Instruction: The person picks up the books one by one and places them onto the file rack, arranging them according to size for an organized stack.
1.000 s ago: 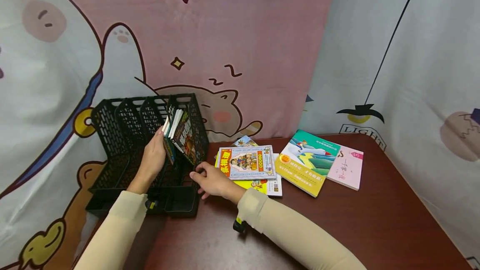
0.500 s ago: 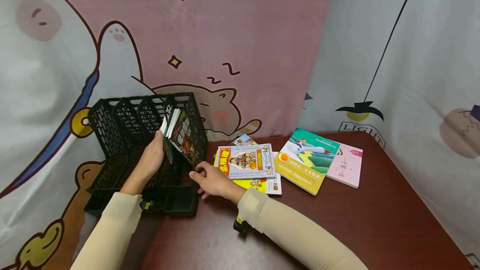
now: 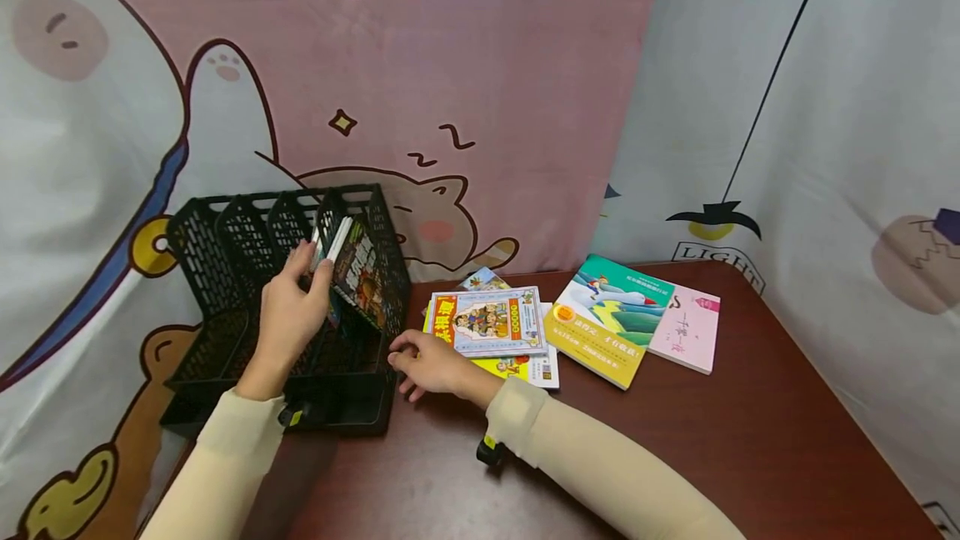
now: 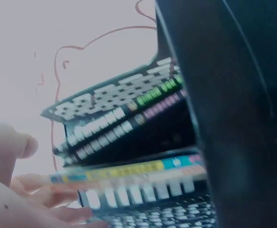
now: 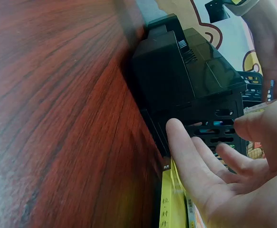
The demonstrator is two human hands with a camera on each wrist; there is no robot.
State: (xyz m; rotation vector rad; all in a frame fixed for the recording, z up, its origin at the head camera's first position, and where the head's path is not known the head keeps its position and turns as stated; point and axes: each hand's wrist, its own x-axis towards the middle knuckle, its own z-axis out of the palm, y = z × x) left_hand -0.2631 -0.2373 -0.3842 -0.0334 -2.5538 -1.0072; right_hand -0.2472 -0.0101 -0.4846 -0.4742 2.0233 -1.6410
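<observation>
A black file rack with upright dividers stands at the left of the table. My left hand is at its front, fingers stretched toward a thin book with a yellow and blue spine. In the left wrist view the fingers lie along that book's near end, the thumb apart from it. Dark-covered books lean in the rightmost compartment, two dark spines showing from the left wrist. My right hand, fingers loosely bent and holding nothing, is at the rack's front right corner, beside the book pile.
Right of the rack lies a pile of books topped by a comic-style book. Farther right, a green and yellow book overlaps a pink book. The brown table meets a cartoon-printed curtain behind.
My left thumb and fingers have spread from their hold on the book edge, and the hand has shifted up slightly. The right hand stays nearly in place. The head view has turned slightly right.
</observation>
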